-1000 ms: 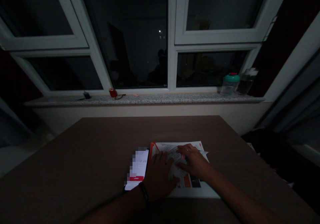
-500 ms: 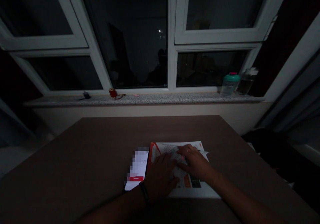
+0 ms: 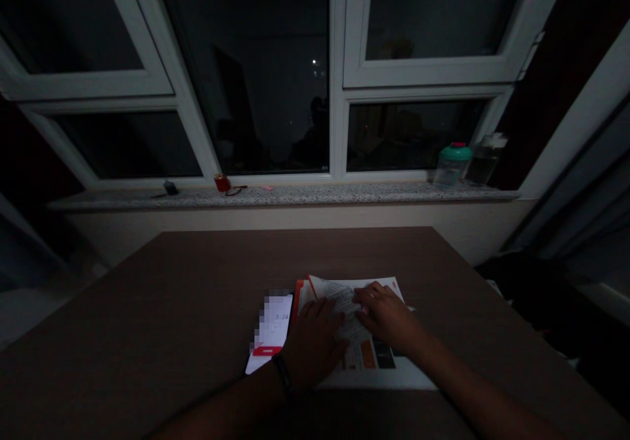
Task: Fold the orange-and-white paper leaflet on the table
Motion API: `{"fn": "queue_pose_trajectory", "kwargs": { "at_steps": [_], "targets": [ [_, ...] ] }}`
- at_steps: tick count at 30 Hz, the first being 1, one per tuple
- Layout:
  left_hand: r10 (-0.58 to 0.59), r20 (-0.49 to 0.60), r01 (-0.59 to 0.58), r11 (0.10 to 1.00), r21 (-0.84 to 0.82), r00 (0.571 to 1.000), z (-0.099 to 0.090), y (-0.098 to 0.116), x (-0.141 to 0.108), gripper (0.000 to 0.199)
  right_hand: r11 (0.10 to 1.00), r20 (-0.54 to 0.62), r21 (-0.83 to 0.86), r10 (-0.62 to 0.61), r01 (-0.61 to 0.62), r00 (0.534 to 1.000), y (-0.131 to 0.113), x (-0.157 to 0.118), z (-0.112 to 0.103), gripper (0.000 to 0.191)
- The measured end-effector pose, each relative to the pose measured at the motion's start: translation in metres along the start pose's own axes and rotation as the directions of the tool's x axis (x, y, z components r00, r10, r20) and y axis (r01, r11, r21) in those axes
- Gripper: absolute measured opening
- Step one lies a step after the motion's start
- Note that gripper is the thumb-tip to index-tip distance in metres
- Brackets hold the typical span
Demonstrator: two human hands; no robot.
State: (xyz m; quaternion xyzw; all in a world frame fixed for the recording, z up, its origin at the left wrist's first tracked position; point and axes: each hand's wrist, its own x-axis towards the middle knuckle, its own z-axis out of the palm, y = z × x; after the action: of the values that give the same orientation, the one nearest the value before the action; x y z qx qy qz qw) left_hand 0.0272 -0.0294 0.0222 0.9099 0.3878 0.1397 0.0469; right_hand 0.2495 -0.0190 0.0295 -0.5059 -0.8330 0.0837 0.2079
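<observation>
A sheet of printed paper, folded at a slant, lies over a magazine-like printed sheet or booklet with orange and dark pictures. My left hand, a dark band on its wrist, rests flat on the paper's left part with fingers spread. On the upper right part, my right hand presses down with bent fingers, thumb apart from them. A pointed paper corner sticks out beyond the right hand. Much of the folded paper is hidden under both hands.
A lit phone lies left of the papers on the brown table. On the stone sill stand a green-lidded bottle, a clear bottle, a red jar and a small dark bottle. The room is dim.
My right hand has shifted slightly right, its thumb drawn in. The folded paper's upper left corner stands a little higher. My left hand has barely moved.
</observation>
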Motion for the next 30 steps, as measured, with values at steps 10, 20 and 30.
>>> {"fn": "queue_pose_trajectory", "kwargs": {
  "at_steps": [10, 20, 30],
  "targets": [
    [-0.062, -0.059, 0.070, 0.987, 0.145, 0.996, 0.000, -0.008, 0.004, 0.034, 0.974, 0.054, 0.209, 0.082, -0.092, 0.995, 0.013, -0.002, -0.006, 0.019],
    [-0.105, 0.005, 0.102, 0.972, 0.211, 0.994, -0.008, -0.004, 0.009, 0.038, 0.934, 0.001, 0.358, -0.025, 0.023, 1.000, 0.012, -0.003, 0.002, 0.023],
    [-0.091, -0.015, 0.093, 0.979, 0.181, 0.996, 0.006, -0.009, 0.005, 0.044, 0.900, -0.064, 0.435, 0.011, 0.018, 0.998, 0.025, 0.001, 0.010, 0.026]
  ]
}}
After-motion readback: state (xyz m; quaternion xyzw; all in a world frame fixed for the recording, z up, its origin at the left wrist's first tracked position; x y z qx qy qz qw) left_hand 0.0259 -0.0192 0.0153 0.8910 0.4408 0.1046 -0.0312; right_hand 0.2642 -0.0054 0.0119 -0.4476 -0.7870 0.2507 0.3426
